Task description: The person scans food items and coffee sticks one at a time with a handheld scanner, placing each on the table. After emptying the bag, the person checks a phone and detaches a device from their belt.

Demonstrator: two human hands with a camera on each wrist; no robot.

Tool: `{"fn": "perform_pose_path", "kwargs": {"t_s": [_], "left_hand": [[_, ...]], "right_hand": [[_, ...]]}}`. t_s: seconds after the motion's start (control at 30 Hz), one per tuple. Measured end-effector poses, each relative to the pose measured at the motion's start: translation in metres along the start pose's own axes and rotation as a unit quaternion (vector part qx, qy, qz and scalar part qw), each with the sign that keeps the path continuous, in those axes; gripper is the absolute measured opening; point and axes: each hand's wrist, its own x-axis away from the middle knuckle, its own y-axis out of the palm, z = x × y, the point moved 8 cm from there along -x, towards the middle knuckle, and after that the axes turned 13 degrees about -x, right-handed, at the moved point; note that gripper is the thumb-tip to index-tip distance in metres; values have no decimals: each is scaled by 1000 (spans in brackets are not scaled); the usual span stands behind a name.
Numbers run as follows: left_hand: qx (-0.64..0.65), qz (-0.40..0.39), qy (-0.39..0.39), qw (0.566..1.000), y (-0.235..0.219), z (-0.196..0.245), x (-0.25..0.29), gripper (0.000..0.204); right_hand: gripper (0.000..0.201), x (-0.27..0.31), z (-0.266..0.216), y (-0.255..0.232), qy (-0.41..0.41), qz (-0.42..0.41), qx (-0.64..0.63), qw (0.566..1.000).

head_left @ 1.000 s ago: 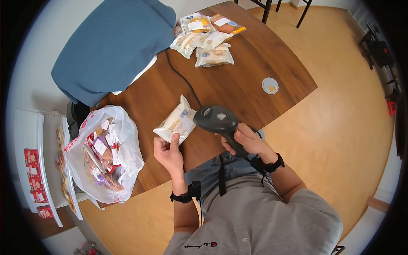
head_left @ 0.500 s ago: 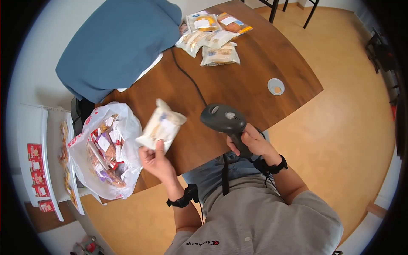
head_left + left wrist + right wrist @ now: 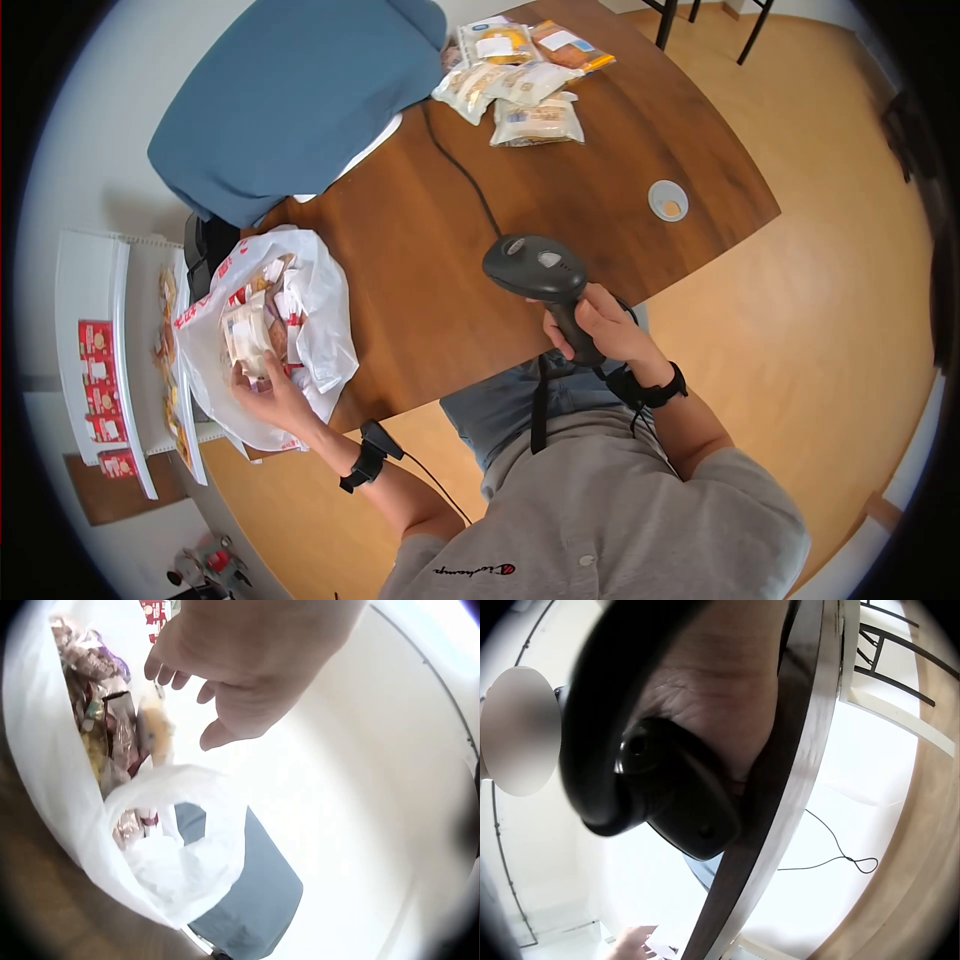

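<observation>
Black scanner [image 3: 535,268] in the curled fingers of the right hand [image 3: 612,328]. Left hand [image 3: 275,400] with fingers loosely parted from thumb; just beyond them, inside white bag [image 3: 328,345], cream packet [image 3: 245,333] atop other packets [image 3: 90,660]. Farther beyond both hands, on tabletop [image 3: 600,180], pile of packets [image 3: 535,120] beside blue cloth [image 3: 290,110].

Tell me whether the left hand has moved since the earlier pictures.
Yes, to the person's left: judged against the table, the left hand has gone from near its front edge to the white plastic bag.
</observation>
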Motion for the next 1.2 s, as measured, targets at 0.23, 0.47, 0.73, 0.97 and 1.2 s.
{"fn": "perform_pose_path", "kwargs": {"t_s": [0.23, 0.47, 0.73, 0.97, 1.2], "left_hand": [[113, -23, 72, 991, 35, 81, 13, 28], [315, -329, 217, 864, 167, 236, 42, 19], [90, -571, 157, 801, 281, 366, 94, 55], [199, -461, 113, 857, 319, 368, 119, 85], [373, -520, -89, 764, 329, 339, 103, 38]], "right_hand": [[59, -1, -5, 1, -12, 2, 7, 1000], [66, 0, -3, 1, -13, -5, 20, 1000], [61, 2, -5, 1, -16, 37, -6, 999], [66, 3, -3, -3, -20, 41, -10, 999], [68, 2, -5, -2, -16, 32, 1, 999]]}}
